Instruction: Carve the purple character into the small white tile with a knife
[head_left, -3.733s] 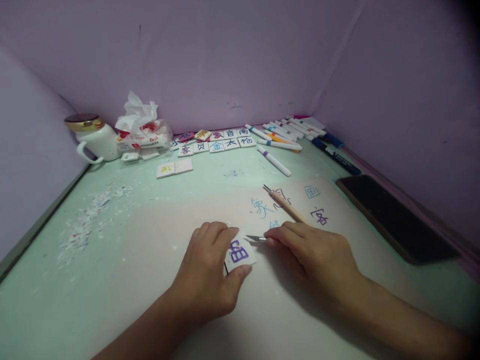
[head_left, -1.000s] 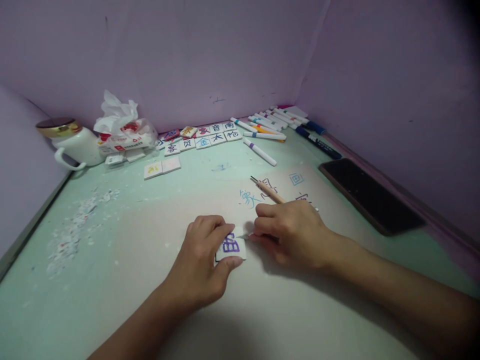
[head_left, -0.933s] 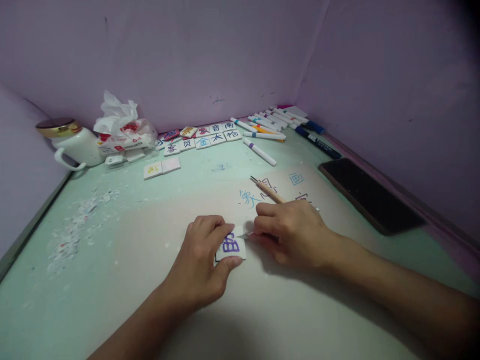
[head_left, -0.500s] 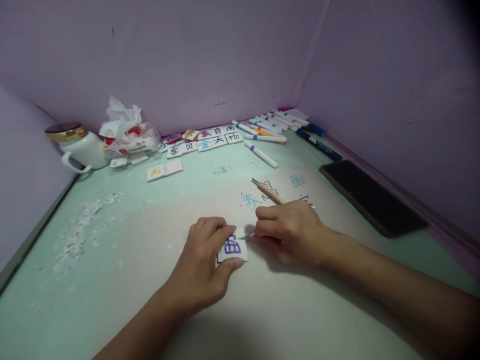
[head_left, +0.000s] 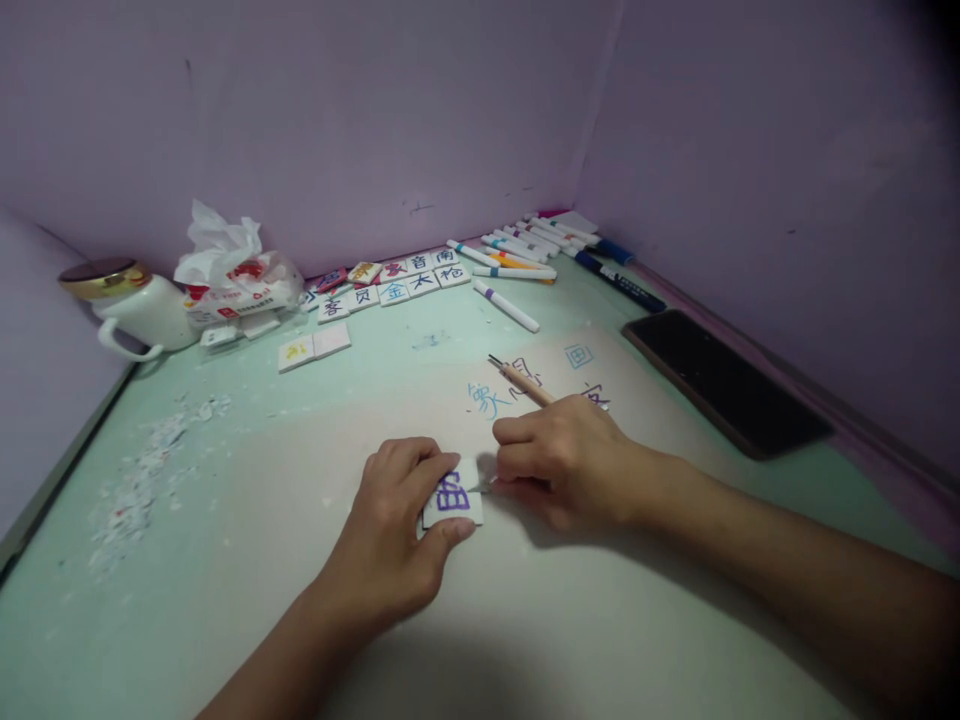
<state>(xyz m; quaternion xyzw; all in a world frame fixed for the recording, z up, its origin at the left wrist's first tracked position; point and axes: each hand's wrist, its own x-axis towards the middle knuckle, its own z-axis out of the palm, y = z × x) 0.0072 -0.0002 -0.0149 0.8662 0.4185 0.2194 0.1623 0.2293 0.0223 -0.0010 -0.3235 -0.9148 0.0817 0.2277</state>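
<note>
Tabletop (head_left: 300,540) beneath lilac walls (head_left: 375,120); left hand (head_left: 397,520) pinches tile (head_left: 453,498); right hand (head_left: 562,460) grips knife (head_left: 484,487).

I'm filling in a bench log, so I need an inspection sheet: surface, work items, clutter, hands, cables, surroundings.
Surface: green table, ink marks, scraps at left.
Work items: tile with purple character; knife, blade at the tile, handle mostly hidden.
Clutter: mug, tissues, tiles in rows, loose markers, phone, wooden tool.
Hands: left hand grips the tile; right hand grips the knife.
Cables: nothing seen.
Surroundings: purple walls, a few marks.
</note>
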